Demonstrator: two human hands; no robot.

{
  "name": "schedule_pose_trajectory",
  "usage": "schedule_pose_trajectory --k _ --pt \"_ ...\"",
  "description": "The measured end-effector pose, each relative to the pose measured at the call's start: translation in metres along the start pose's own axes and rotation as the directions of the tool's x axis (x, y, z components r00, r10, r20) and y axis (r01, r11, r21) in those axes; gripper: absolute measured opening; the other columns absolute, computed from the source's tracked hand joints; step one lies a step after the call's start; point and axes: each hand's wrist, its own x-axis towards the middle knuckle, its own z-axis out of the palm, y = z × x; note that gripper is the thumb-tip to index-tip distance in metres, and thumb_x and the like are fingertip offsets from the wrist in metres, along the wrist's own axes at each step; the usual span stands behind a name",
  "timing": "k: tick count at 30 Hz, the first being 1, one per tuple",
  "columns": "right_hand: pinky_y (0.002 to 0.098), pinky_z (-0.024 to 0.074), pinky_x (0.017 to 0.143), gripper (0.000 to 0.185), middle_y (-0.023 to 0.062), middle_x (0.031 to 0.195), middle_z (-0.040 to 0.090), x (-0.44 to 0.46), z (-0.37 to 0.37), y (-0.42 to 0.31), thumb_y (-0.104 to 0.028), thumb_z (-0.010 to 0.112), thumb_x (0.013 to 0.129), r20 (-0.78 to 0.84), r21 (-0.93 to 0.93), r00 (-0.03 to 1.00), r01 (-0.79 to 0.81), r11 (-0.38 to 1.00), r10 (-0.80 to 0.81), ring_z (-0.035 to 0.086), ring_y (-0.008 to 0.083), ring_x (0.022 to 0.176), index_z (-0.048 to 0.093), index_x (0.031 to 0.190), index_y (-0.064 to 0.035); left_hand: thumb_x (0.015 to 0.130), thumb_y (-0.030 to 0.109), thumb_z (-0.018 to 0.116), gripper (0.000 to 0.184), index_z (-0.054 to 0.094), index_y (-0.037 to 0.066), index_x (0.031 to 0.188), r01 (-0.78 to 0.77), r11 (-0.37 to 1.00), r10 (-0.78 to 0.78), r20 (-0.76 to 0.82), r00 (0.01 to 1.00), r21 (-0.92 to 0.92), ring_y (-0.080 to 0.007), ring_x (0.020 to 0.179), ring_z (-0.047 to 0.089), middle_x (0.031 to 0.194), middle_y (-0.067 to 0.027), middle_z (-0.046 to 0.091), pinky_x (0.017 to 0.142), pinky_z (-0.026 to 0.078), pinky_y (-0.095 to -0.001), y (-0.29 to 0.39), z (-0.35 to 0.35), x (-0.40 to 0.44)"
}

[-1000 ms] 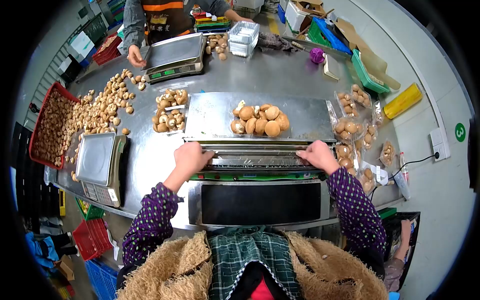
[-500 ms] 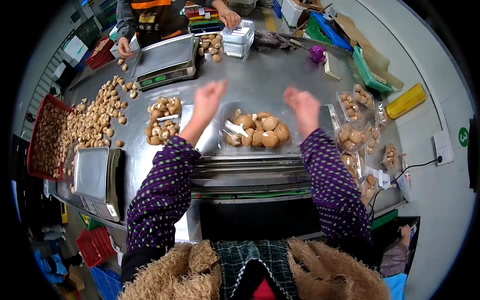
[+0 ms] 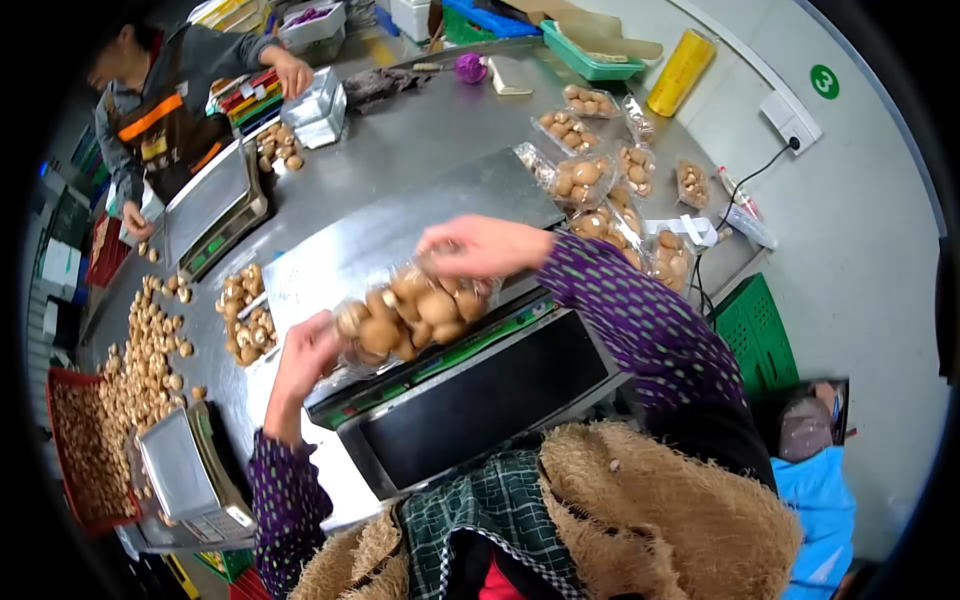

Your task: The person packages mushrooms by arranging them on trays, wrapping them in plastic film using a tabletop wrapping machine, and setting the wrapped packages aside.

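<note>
A film-wrapped pack of brown mushrooms (image 3: 415, 312) is between my two hands, tilted over the front edge of the metal wrapping machine (image 3: 345, 255). My left hand (image 3: 305, 357) is closed on the pack's near left end. At its far right end, my right hand (image 3: 482, 248) has its fingers curled over the film. Some blur lies on the film and the fingertips. Two trays of mushrooms (image 3: 245, 315) sit to the left of the machine's plate.
Wrapped mushroom packs (image 3: 583, 180) pile up at the right, near a yellow film roll (image 3: 682, 72). Loose mushrooms (image 3: 150, 340) spill from a red crate (image 3: 75, 440) beside a scale (image 3: 185, 465). Across the table, a co-worker (image 3: 160, 110) touches clear trays (image 3: 315, 105) by another scale (image 3: 215, 205).
My hands have come down from the air onto the mushroom pack, which is now lifted and tilted toward the machine's front. The head view has turned.
</note>
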Motion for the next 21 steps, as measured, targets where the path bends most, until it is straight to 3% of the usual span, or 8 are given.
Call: schedule_pose_trajectory --k 2,5,6,7,9,13,19,21 --pt "0.0302 0.0478 0.068 0.036 0.0102 0.086 0.064 -0.051 0.014 -0.026 -0.031 0.067 0.086 0.068 -0.032 0.992 0.107 0.994 -0.105 0.060 0.0184 0.074 0.059 0.108 -0.0034 0.083 0.015 0.069 0.028 0.065 0.000 0.107 -0.235 0.972 0.235 0.076 0.969 -0.005 -0.0084 0.087 0.059 0.092 -0.0010 0.065 0.079 0.049 -0.0250 -0.014 0.033 -0.045" --pt "0.0286 0.0468 0.064 0.038 0.0073 0.086 0.064 -0.090 0.066 -0.001 -0.022 0.073 0.081 0.222 0.055 0.975 0.017 0.998 -0.029 0.057 0.0156 0.069 0.059 0.111 -0.0028 0.084 0.016 0.070 0.031 0.065 0.003 0.111 -0.059 0.988 0.093 0.248 0.964 -0.142 -0.0074 0.092 0.057 0.097 -0.0009 0.064 0.082 0.048 -0.0258 -0.068 0.068 -0.090" --pt "0.0265 0.0458 0.055 0.034 0.0042 0.083 0.064 -0.100 0.091 0.022 -0.022 0.069 0.084 0.189 0.159 0.977 0.067 0.985 -0.097 0.055 0.0118 0.059 0.060 0.111 -0.0035 0.086 0.022 0.069 0.026 0.066 0.004 0.106 0.042 0.990 -0.010 0.229 0.973 -0.136 -0.0064 0.077 0.056 0.088 0.0006 0.064 0.067 0.048 -0.0239 -0.080 0.082 -0.098" --pt "0.0228 0.0446 0.047 0.029 0.0024 0.082 0.065 -0.101 0.088 0.005 -0.023 0.063 0.089 0.421 0.160 0.841 -0.436 0.886 0.338 0.053 0.0076 0.051 0.062 0.112 -0.0056 0.088 0.026 0.067 0.022 0.066 0.006 0.097 0.228 0.973 -0.213 0.274 0.938 -0.026 -0.0041 0.060 0.049 0.074 0.0042 0.059 0.050 0.038 -0.0209 -0.090 0.085 -0.099" --pt "0.0201 0.0448 0.043 0.028 0.0036 0.081 0.065 -0.104 0.097 0.026 -0.024 0.058 0.092 0.327 0.220 0.813 -0.561 0.798 0.482 0.054 0.0056 0.049 0.062 0.112 -0.0050 0.090 0.029 0.065 0.020 0.065 0.009 0.091 0.291 0.939 -0.290 0.028 0.956 -0.182 -0.0017 0.051 0.041 0.064 0.0073 0.053 0.044 0.028 -0.0185 -0.108 0.095 -0.097" --pt "0.0221 0.0490 0.050 0.031 0.0076 0.083 0.064 -0.134 0.091 0.065 -0.024 0.058 0.095 -0.090 0.805 0.779 -0.310 0.506 0.620 0.059 0.0101 0.058 0.063 0.103 0.0055 0.090 0.018 0.066 0.012 0.062 0.006 0.091 -0.085 0.927 -0.162 -0.596 0.786 -0.365 0.0000 0.056 0.040 0.068 0.0081 0.051 0.049 0.029 -0.0170 -0.126 0.082 -0.102" --pt "0.0236 0.0503 0.063 0.020 0.0060 0.083 0.063 -0.170 0.129 0.074 -0.016 0.060 0.094 -0.075 0.761 0.824 -0.317 0.567 0.561 0.059 0.0106 0.064 0.064 0.100 0.0030 0.096 0.012 0.053 0.014 0.057 0.001 0.089 -0.235 0.966 0.166 -0.439 0.883 -0.107 -0.0102 0.089 0.048 0.094 -0.0029 0.055 0.084 0.038 -0.0245 -0.161 0.085 -0.132" --pt "0.0217 0.0483 0.059 0.016 0.0043 0.080 0.062 -0.167 0.145 0.074 -0.015 0.056 0.095 -0.277 0.763 0.831 -0.115 0.636 0.483 0.057 0.0086 0.062 0.061 0.096 0.0005 0.098 0.014 0.050 0.017 0.056 0.001 0.087 -0.309 0.909 0.093 -0.586 0.805 -0.281 -0.0114 0.086 0.050 0.088 -0.0044 0.055 0.084 0.039 -0.0255 -0.158 0.099 -0.127"
